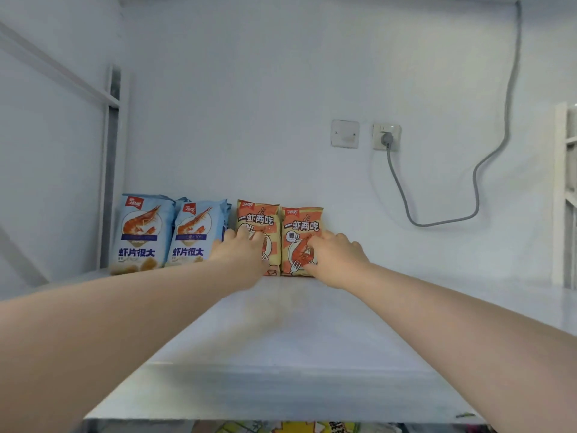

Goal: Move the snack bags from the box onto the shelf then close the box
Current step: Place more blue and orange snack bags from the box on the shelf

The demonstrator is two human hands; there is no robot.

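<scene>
White shelf (281,339), left hand (240,257) and right hand (337,260) against orange bags (301,221)

Four snack bags (218,237) stand side by side at the shelf (281,339) back.

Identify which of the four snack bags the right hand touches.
The rightmost orange bag, at the row's end: the right hand rests on its front.

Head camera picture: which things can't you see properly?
Left orange bag: head view, lower front covered by the left hand.
Right orange bag: head view, partly covered by the right hand.
Colourful things under the shelf: cut off by the bottom edge.
Box: not in view.
</scene>
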